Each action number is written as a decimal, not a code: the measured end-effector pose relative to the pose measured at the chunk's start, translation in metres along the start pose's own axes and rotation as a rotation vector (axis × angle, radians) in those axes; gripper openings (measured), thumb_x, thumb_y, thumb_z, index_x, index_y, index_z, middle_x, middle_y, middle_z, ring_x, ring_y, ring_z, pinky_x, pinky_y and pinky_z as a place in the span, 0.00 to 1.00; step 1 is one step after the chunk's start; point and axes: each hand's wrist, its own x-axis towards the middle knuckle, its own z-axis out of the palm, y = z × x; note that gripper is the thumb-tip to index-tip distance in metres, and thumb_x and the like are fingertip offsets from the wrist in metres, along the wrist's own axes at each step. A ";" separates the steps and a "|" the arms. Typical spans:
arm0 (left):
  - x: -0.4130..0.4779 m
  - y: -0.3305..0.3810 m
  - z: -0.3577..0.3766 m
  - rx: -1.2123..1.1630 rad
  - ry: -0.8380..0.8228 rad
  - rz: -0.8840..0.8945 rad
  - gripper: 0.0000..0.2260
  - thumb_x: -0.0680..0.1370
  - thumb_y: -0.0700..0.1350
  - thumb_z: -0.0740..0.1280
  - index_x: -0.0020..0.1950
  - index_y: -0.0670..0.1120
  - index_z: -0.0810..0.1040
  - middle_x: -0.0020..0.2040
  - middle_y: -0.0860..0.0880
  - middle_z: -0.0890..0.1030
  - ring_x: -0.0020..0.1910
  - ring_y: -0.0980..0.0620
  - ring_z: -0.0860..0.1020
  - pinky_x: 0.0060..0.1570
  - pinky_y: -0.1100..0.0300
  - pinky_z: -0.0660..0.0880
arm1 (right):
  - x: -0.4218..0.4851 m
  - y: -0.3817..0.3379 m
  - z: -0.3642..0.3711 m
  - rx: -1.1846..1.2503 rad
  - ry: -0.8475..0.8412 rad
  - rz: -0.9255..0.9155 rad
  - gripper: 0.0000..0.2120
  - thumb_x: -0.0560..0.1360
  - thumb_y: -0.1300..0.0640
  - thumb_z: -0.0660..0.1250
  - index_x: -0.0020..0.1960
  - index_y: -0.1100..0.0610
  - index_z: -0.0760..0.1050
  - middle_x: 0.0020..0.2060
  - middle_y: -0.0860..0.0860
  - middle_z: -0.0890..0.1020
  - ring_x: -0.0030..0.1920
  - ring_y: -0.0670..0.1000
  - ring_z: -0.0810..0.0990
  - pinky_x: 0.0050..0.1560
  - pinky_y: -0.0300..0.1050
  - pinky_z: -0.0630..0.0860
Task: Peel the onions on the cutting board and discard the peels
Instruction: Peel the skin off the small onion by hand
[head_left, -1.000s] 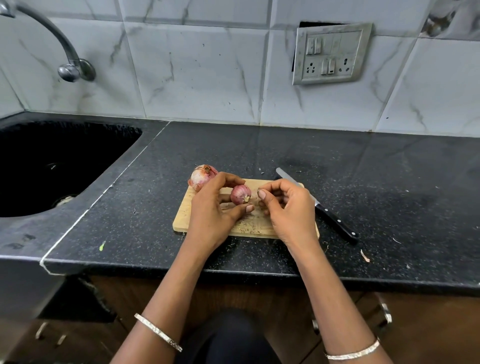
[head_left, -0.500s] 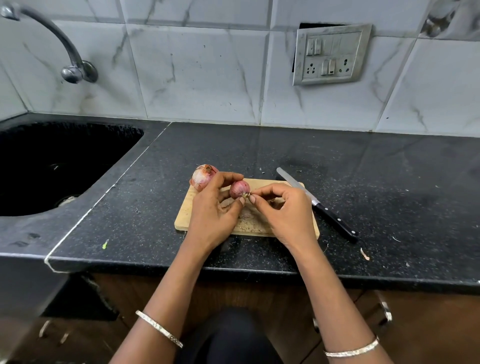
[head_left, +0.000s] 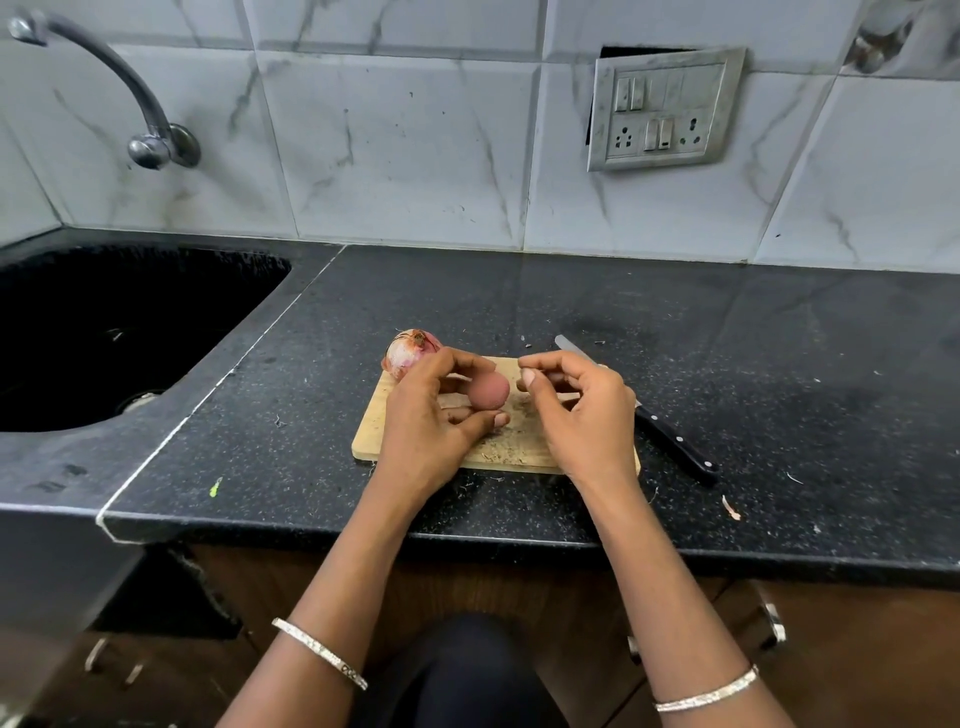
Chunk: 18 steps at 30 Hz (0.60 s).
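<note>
Left bangle: thin, silver, patterned, on the forearm well behind my left hand. Right bangle: same sort, well behind my right hand. Black garment nearest me, between forearms.

At the frame's centre, the right hand has drawn back to the right from the small onion. 0.5 s ago its fingertips touched the onion; now a gap shows. The left hand has turned the onion, so its smooth pink side faces up, blurred.
</note>
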 end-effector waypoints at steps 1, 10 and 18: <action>0.000 -0.001 0.000 0.002 -0.001 0.004 0.20 0.68 0.37 0.82 0.56 0.48 0.81 0.54 0.53 0.83 0.53 0.58 0.81 0.46 0.66 0.80 | 0.001 0.000 -0.001 0.022 -0.009 0.005 0.04 0.78 0.57 0.72 0.49 0.51 0.85 0.39 0.40 0.86 0.43 0.40 0.83 0.41 0.35 0.77; -0.001 0.001 0.001 -0.034 0.004 -0.004 0.19 0.71 0.34 0.79 0.59 0.46 0.83 0.56 0.50 0.84 0.54 0.59 0.83 0.50 0.68 0.80 | 0.020 -0.002 -0.012 0.069 -0.217 -0.038 0.07 0.77 0.61 0.72 0.50 0.52 0.86 0.42 0.43 0.87 0.44 0.42 0.85 0.49 0.34 0.79; -0.001 0.001 0.001 -0.062 0.021 -0.025 0.21 0.71 0.32 0.78 0.61 0.44 0.81 0.55 0.53 0.83 0.54 0.64 0.82 0.50 0.70 0.79 | 0.010 -0.002 -0.013 0.120 -0.154 -0.045 0.10 0.77 0.68 0.69 0.50 0.56 0.86 0.43 0.45 0.86 0.46 0.29 0.80 0.47 0.24 0.72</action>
